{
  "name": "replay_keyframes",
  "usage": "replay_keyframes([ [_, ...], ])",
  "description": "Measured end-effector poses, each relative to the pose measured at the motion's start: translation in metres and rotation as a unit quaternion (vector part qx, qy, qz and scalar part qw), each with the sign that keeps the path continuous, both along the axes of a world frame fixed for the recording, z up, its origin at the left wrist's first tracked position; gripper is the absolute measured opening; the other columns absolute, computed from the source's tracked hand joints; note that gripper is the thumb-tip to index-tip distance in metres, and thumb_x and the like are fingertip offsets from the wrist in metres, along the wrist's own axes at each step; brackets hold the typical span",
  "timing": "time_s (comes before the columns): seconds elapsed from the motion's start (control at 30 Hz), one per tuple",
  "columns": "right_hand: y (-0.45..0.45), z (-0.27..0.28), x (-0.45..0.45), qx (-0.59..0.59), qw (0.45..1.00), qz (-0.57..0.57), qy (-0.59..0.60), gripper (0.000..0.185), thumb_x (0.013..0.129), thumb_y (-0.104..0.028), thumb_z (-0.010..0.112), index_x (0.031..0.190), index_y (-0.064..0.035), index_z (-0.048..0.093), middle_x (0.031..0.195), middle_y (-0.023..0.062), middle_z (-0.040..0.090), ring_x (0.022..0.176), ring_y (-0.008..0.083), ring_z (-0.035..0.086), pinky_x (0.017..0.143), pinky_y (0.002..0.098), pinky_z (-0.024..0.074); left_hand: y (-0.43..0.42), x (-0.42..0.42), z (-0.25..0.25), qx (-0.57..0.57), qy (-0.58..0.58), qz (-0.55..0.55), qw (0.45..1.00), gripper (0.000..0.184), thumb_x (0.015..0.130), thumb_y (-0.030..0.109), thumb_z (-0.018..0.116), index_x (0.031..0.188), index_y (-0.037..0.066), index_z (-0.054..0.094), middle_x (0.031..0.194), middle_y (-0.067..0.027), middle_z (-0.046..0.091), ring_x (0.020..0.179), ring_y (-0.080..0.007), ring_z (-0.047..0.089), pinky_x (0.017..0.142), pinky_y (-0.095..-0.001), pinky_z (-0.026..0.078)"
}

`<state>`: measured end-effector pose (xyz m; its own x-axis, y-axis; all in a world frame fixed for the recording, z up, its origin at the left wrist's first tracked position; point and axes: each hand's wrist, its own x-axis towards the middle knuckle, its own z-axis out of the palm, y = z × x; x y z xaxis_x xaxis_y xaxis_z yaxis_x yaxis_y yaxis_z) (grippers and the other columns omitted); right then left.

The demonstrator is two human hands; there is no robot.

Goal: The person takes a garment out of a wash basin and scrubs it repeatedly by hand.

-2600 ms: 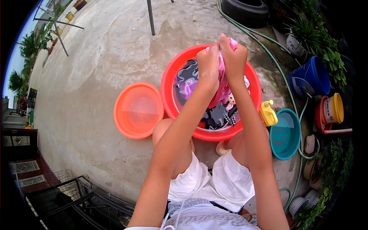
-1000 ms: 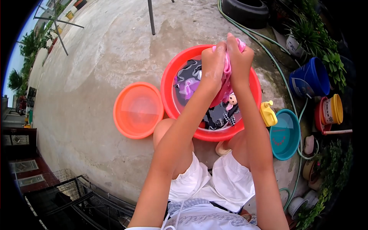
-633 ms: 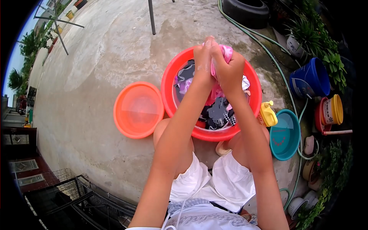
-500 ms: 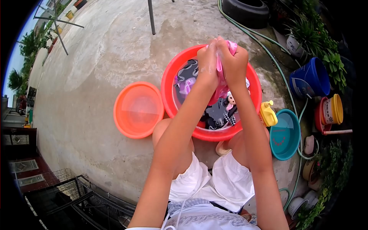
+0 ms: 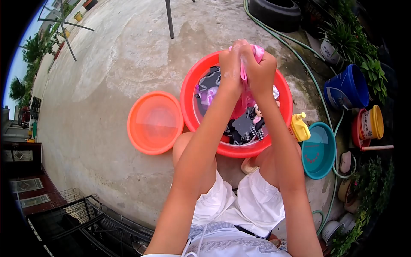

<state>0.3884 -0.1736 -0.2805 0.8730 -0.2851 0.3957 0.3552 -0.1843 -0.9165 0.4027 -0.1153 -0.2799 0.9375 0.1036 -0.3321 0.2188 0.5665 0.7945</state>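
Note:
A bunched pink cloth (image 5: 243, 105) hangs between my forearms, gripped high over the far side of a red basin (image 5: 187, 92). My left hand (image 5: 231, 60) is closed around it, pressed against my right hand (image 5: 258, 64), which is wrapped around the cloth as well. Folds of the cloth stick out past my right fingers. Both hands look wet, with some suds. In the basin's water lie a purple cloth (image 5: 209, 96), dark clothes with a checked part (image 5: 256, 133) and a small doll-like figure (image 5: 257, 110). My forearms hide part of the basin.
An orange basin (image 5: 139, 107) with water stands left of the red one. On the right are a yellow jug (image 5: 300, 127), a teal basin (image 5: 305, 156), a blue bucket (image 5: 329, 92) and a green hose (image 5: 310, 79). A tire (image 5: 274, 19) lies at the back.
My left hand has shifted very slightly left and up against the cloth. Both hands keep their grip, and the basins stay where they were.

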Motion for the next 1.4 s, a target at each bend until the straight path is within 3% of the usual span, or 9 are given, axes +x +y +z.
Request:
replay_keyframes([
  [0.27,-0.006,-0.007,0.008,0.018,1.000,-0.004,0.004,0.040,0.076,-0.022,0.057,0.048,0.0016,0.042,0.040,0.0035,0.037,0.041,0.0076,0.032,0.039,0.0290,0.0287,-0.011,-0.006,0.003,-0.061,-0.035,0.035,0.997,0.025,0.080,0.023,0.046,0.063,0.005,0.046,0.057,0.0014,0.043,0.048,-0.0080,0.039,0.046,-0.0260,0.032],
  [0.5,-0.019,-0.008,0.022,0.105,0.992,-0.012,0.072,0.036,0.077,-0.020,0.054,0.050,0.0002,0.041,0.045,-0.0042,0.038,0.046,0.0049,0.032,0.041,0.0275,0.0279,-0.010,-0.019,-0.003,0.100,-0.069,-0.051,0.991,0.020,0.080,0.022,0.048,0.071,0.004,0.053,0.061,0.0032,0.046,0.054,-0.0052,0.040,0.049,-0.0230,0.032],
  [0.83,0.012,-0.001,-0.017,-0.091,0.995,0.008,-0.042,0.039,0.075,-0.024,0.059,0.047,0.0003,0.045,0.039,0.0075,0.039,0.037,0.0126,0.035,0.039,0.0302,0.0296,0.013,0.004,0.001,0.008,0.001,-0.003,1.000,0.025,0.077,0.023,0.049,0.057,0.010,0.040,0.054,0.0029,0.038,0.045,-0.0099,0.037,0.042,-0.0279,0.030],
  [0.97,0.002,-0.002,-0.002,0.010,1.000,0.004,-0.005,0.040,0.075,-0.023,0.058,0.047,0.0005,0.043,0.040,0.0083,0.036,0.037,0.0126,0.033,0.039,0.0296,0.0294,-0.002,-0.004,0.001,-0.032,-0.004,0.004,0.999,0.024,0.080,0.022,0.047,0.061,0.008,0.044,0.056,0.0030,0.040,0.050,-0.0081,0.040,0.045,-0.0265,0.032],
  [1.07,-0.014,-0.006,0.015,0.104,0.992,0.015,0.062,0.038,0.076,-0.021,0.056,0.047,-0.0021,0.041,0.042,-0.0008,0.038,0.043,0.0069,0.032,0.040,0.0274,0.0277,-0.010,-0.017,0.002,0.057,-0.036,-0.023,0.997,0.021,0.083,0.022,0.044,0.073,0.005,0.052,0.064,0.0015,0.048,0.058,-0.0071,0.044,0.052,-0.0252,0.037],
  [1.13,-0.020,-0.009,0.022,0.169,0.980,0.030,0.103,0.035,0.077,-0.018,0.054,0.048,-0.0040,0.042,0.047,-0.0061,0.039,0.046,0.0043,0.032,0.041,0.0261,0.0267,-0.014,-0.025,0.005,0.074,-0.061,-0.030,0.995,0.024,0.082,0.020,0.045,0.064,0.004,0.048,0.060,0.0022,0.045,0.054,-0.0057,0.040,0.049,-0.0248,0.032],
  [1.2,-0.019,-0.012,0.021,0.144,0.985,0.017,0.089,0.036,0.077,-0.019,0.054,0.048,-0.0032,0.042,0.046,-0.0056,0.039,0.045,0.0046,0.032,0.041,0.0261,0.0271,-0.013,-0.023,0.004,0.079,-0.092,-0.026,0.992,0.028,0.081,0.019,0.046,0.058,0.003,0.045,0.056,0.0027,0.042,0.051,-0.0054,0.037,0.047,-0.0245,0.030],
  [1.3,-0.012,-0.008,0.016,0.114,0.991,0.005,0.067,0.037,0.077,-0.021,0.054,0.048,-0.0018,0.042,0.044,-0.0033,0.039,0.044,0.0051,0.032,0.040,0.0267,0.0278,-0.007,-0.017,-0.001,0.055,-0.048,-0.030,0.997,0.020,0.081,0.022,0.048,0.072,0.005,0.052,0.065,0.0021,0.048,0.057,-0.0060,0.043,0.050,-0.0246,0.035],
  [1.4,-0.001,0.001,0.002,0.070,0.996,0.018,0.044,0.039,0.077,-0.023,0.055,0.048,0.0000,0.043,0.042,0.0013,0.040,0.041,0.0071,0.034,0.040,0.0279,0.0287,-0.003,-0.007,-0.001,0.022,-0.048,0.034,0.998,0.028,0.079,0.021,0.048,0.057,0.005,0.044,0.053,0.0020,0.040,0.046,-0.0074,0.036,0.044,-0.0274,0.031],
])
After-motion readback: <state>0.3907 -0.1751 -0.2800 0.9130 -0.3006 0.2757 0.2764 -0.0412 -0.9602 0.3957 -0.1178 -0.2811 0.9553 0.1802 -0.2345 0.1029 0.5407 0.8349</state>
